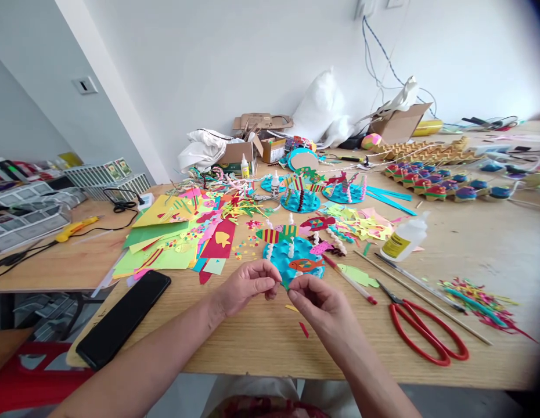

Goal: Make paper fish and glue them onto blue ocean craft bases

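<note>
My left hand (251, 284) and my right hand (316, 297) meet over the front of the table, fingertips pinched and almost touching. A tiny bit of green shows at my right fingertips; what it is I cannot make out. Whether my left fingers hold anything is hidden. Just behind them lies a blue bumpy base (276, 255) with white twisted stems and paper fish standing on it. Among these are a striped fish (270, 235), an orange fish (306, 265) and a dark red fish (317, 223). Small yellow and red paper strips (303, 330) lie below my hands.
To the right are red-handled scissors (420, 331), a wooden stick (427, 299), a glue bottle (404, 238), a red pen (351, 281) and a green paper fish (357, 275). Leftward lie a black phone (124, 319) and stacked coloured paper (154, 255). Painted egg cartons (444, 183) sit at back right.
</note>
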Demonstrator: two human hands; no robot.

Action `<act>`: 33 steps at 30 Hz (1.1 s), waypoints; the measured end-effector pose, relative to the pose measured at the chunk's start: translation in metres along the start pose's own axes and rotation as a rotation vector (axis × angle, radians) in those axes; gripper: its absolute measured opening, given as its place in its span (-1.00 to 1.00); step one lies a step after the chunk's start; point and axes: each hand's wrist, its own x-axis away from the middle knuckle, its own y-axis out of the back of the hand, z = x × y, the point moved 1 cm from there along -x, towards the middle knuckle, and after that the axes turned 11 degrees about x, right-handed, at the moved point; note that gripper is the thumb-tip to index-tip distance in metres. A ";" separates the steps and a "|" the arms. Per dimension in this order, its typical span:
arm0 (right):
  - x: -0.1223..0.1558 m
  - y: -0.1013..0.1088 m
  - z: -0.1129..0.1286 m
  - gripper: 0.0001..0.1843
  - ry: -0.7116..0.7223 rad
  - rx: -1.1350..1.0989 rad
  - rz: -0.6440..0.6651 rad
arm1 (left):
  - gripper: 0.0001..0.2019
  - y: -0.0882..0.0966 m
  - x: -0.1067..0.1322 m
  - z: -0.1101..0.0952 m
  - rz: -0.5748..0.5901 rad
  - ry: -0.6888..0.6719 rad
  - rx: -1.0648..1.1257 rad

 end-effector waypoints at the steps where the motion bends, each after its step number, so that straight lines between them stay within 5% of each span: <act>1: 0.001 0.000 -0.001 -0.81 0.008 0.009 0.008 | -0.73 0.000 0.000 0.001 0.001 -0.001 -0.019; 10: 0.007 -0.001 -0.005 -0.88 0.099 0.383 -0.021 | -0.83 -0.005 0.000 0.005 0.043 0.043 -0.230; 23: 0.004 -0.004 -0.008 -0.87 0.126 0.392 -0.056 | -0.85 -0.003 0.000 0.007 0.078 0.026 -0.393; 29: 0.008 0.029 -0.019 -0.85 0.096 0.407 -0.115 | -0.80 -0.001 0.002 0.003 0.071 0.004 -0.383; 33: 0.012 0.053 -0.031 -0.85 0.037 0.530 -0.144 | -0.91 -0.002 0.000 0.008 0.081 -0.067 -0.856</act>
